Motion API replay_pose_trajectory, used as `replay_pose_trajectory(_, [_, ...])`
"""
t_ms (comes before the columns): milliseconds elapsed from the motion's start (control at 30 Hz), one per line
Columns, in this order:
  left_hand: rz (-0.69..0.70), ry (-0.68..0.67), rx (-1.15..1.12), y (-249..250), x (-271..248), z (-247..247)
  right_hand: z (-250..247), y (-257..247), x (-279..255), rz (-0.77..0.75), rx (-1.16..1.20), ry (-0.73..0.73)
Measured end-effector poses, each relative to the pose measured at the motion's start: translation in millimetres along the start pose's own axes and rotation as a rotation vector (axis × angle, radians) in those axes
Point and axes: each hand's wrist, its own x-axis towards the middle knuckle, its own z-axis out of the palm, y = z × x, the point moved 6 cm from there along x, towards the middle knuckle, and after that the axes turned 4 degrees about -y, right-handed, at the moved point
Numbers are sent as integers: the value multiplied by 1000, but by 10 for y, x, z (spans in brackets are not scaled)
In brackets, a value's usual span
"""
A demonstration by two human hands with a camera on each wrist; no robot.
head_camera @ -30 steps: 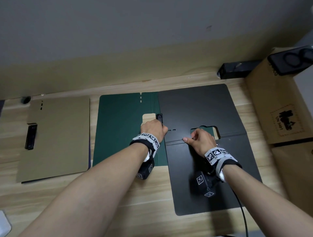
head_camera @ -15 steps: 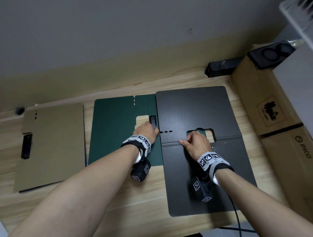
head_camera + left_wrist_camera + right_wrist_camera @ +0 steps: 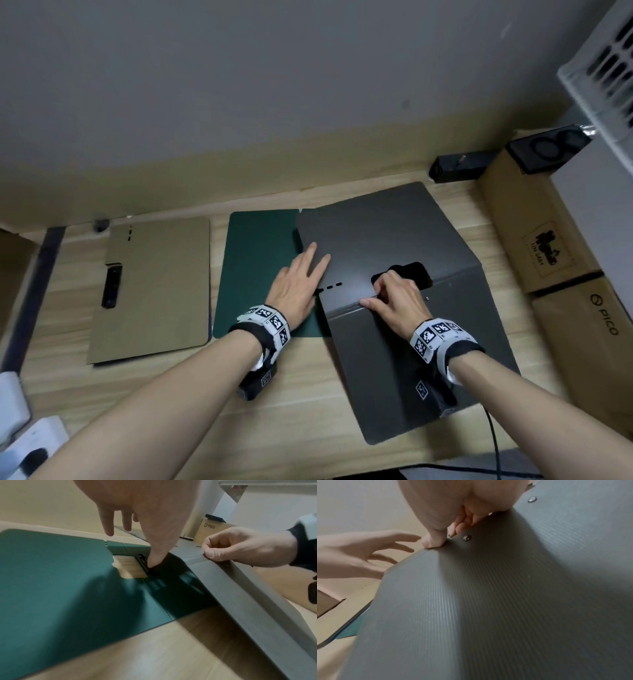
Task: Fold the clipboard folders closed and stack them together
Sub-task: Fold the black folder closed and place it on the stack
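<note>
Head view: right hand fingers pinch ribbed black folder; left hand splayed.

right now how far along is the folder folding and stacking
Done: the tan folder lies closed at the left. In hand: the right hand grips the black folder at its crease, raised over the green folder, while the left hand lies open beside it. Left: closing the black and green folders, then stacking all three.
</note>
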Motion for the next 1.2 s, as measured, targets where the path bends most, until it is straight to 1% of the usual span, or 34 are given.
replay_pose_trajectory(167, [26, 18, 196, -135, -297, -313, -164, -467, 62, -198, -88, -166])
replay_pose_trajectory(233, [37, 7, 232, -229, -442, -397, -237, -645, 94, -228, -109, -205])
replay_pose_trajectory(267, [29, -20, 230, -285, -513, -424, -268, -725, 118, -237, -116, -212])
replay_pose_trajectory(333, [-22, -115, 219, -381, -654, -455, -305, -902, 129, -234, -130, -233])
replay_pose_trajectory(433, [-144, -254, 274, -450, -828, -478, -239, -1171, -4, -186, -180, -320])
replay_pose_trajectory(533, [-208, -270, 322, -455, -889, -525, -54, -1339, -254, -127, -213, -430])
replay_pose_trajectory(600, [-195, -286, 348, -430, -899, -546, 40, -1426, -386, -106, -266, -469])
replay_pose_trajectory(667, [-155, -306, 395, -402, -917, -569, 66, -1488, -472, -78, -307, -486])
replay_pose_trajectory(767, [-155, -338, 400, -440, -971, -576, 45, -1533, -565, -50, -405, -504])
replay_pose_trajectory(833, [-129, -362, 389, -466, -1017, -553, 49, -1536, -635, -56, -494, -507])
replay_pose_trajectory(933, [-81, -384, 417, -502, -1087, -530, 82, -1546, -728, -108, -613, -494])
replay_pose_trajectory(1000, [-81, -420, 448, -528, -1140, -518, 98, -1544, -774, -111, -635, -499])
replay_pose_trajectory(1100, [-91, -462, 498, -531, -1185, -535, 99, -1539, -811, -53, -592, -509])
replay_pose_trajectory(1200, [-79, -469, 506, -505, -1162, -599, 105, -1595, -811, -59, -616, -502])
